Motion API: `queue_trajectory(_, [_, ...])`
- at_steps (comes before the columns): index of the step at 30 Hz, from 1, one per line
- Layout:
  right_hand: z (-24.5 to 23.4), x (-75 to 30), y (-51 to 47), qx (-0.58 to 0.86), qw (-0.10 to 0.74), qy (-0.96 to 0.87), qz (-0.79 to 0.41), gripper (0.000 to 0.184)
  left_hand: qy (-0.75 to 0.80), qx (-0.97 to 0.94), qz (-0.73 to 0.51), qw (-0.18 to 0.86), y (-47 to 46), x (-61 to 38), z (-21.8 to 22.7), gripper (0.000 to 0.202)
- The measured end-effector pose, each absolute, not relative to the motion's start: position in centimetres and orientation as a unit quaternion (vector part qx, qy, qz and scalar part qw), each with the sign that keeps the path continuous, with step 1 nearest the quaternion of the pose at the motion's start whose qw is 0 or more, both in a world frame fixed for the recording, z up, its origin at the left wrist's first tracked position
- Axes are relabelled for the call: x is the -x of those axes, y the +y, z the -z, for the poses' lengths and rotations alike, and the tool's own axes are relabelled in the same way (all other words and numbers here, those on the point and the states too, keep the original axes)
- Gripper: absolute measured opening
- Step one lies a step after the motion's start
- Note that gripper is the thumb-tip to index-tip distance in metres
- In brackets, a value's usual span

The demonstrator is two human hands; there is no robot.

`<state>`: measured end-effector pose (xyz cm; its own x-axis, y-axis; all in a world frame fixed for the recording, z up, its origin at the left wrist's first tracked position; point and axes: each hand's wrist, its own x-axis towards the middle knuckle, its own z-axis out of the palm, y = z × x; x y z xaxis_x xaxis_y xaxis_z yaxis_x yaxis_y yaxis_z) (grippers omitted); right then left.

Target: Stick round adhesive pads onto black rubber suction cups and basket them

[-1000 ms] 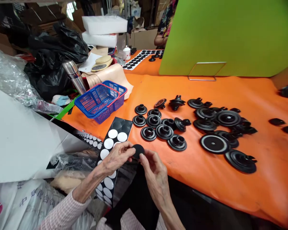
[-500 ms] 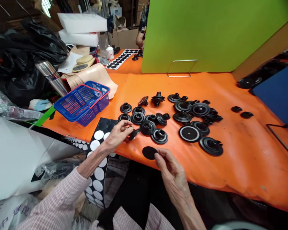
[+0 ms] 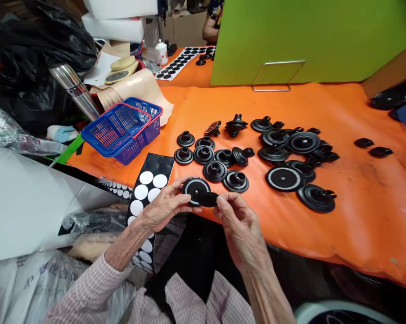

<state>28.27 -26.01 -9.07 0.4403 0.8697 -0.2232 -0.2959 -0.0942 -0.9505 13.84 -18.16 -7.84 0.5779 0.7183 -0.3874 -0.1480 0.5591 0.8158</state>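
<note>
Left hand [image 3: 165,204] clamps a black flanged part [image 3: 193,189], face up toward the camera. Right hand [image 3: 240,229] pinches a black disc [image 3: 209,199], its edge overlapping the part's face. Hands nearly together. Dot sheet [image 3: 149,180] just left; other parts [image 3: 215,171] sit close by on orange mat [image 3: 358,225].

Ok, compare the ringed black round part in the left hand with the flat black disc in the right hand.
The ringed black round part lies in the left hand; the flat black disc is pinched by the right hand. The part looks wider than the disc. It shows a pale ring; the disc is plain. Both are black and round.
</note>
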Motion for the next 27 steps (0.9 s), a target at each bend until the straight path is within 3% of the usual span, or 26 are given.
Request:
queue_trajectory(6, [10.2, -27.0, -25.2, 0.593, 0.646, -0.251, -0.409, 0.025, 0.364, -0.382, -0.271, 0.805, -18.5, -13.6, 8.1, 0.04])
queue_trajectory(17, [11.0, -25.6, -24.9, 0.589, 0.662, -0.217, -0.409, 0.024, 0.371, -0.372, -0.266, 0.808, -18.8, -13.7, 8.1, 0.04])
queue_trajectory(27, [11.3, -25.4, -25.0, 0.628, 0.64, -0.25, -0.364, 0.025, 0.369, -0.379, -0.266, 0.806, -18.8, -13.7, 8.4, 0.039])
